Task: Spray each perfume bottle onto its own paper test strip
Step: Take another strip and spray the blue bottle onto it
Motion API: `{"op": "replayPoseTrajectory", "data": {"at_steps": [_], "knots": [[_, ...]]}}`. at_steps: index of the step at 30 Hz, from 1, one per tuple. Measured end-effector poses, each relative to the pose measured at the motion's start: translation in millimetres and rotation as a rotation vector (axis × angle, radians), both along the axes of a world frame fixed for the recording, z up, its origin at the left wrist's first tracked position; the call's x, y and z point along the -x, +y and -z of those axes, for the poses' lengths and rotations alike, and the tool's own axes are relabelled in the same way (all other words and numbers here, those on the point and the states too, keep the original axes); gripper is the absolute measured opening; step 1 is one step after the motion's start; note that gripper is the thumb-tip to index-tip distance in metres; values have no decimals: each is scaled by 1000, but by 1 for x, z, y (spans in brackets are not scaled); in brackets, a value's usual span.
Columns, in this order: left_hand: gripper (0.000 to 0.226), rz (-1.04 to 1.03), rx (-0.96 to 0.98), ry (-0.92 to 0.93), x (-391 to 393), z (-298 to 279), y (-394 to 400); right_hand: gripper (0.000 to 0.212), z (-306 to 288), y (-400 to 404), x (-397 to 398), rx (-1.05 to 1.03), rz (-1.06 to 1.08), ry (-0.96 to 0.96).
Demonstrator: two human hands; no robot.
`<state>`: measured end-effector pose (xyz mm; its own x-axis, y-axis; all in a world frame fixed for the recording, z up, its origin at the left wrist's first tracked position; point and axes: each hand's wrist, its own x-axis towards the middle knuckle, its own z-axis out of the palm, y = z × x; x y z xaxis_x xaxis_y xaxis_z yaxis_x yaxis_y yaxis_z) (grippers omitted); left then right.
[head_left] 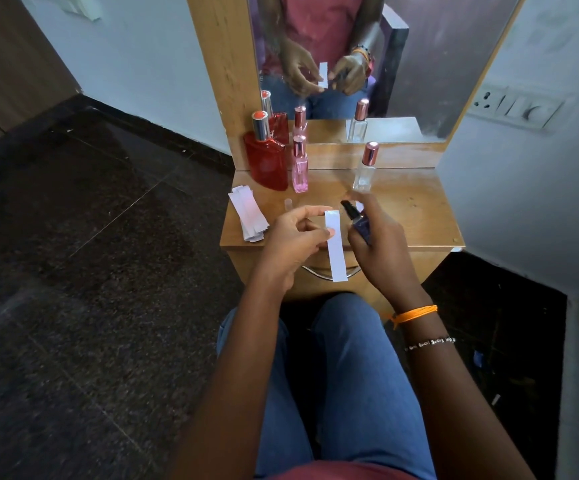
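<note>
My left hand (293, 237) pinches a white paper test strip (336, 249) that hangs upright over the table's front edge. My right hand (381, 244) grips a small dark purple perfume bottle (359, 226), its black nozzle aimed at the top of the strip from a short distance. On the wooden table (419, 209) stand a red bottle (267, 157), a pink bottle (299, 168) and a clear bottle (366, 169), all capped. A small clear cap (288, 203) rests on the table near my left hand.
A stack of spare white strips (249, 214) lies at the table's left corner. A mirror (437, 64) stands behind the bottles and reflects them and my hands. A metal drawer handle (316, 271) sits under the front edge. Dark floor (90, 237) lies to the left.
</note>
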<state>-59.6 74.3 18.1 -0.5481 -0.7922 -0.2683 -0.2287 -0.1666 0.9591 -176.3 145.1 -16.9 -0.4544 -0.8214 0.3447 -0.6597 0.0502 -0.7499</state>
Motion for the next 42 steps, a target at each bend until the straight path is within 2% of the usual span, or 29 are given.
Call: {"op": "replayPoseTrajectory", "data": {"at_steps": [3,5,7,10,12,16,19,24,28,33,38,42], "knots": [[28,-19,29,3,1,4,-2,42,-2,-3,0,108,47,-441],[31,-27,49,-4,2,7,-3,39,-2,-5,0,106,61,-726],[31,-17,59,-5,4,9,-3,39,-1,-5,0,55,68,-876],[37,23,63,-5,7,13,-2,44,1,-5,3,62,76,-976],[41,2,125,-58,9,17,-3,45,3,-6,7,78,119,-963],[49,-224,369,-236,15,26,-18,43,8,-5,28,140,257,-819],[52,-313,269,-250,21,28,-31,46,14,-5,54,114,355,-724],[41,-297,218,-355,36,35,-44,50,17,-18,82,33,392,-586],[24,-314,281,-436,41,43,-49,48,18,-33,93,0,410,-475],[18,-298,413,-481,44,51,-49,42,24,-46,99,-74,467,-286],[13,-228,465,-434,47,50,-43,37,31,-53,98,-94,502,-156],[10,-170,460,-348,54,46,-33,38,35,-53,98,-108,507,-122]]}}
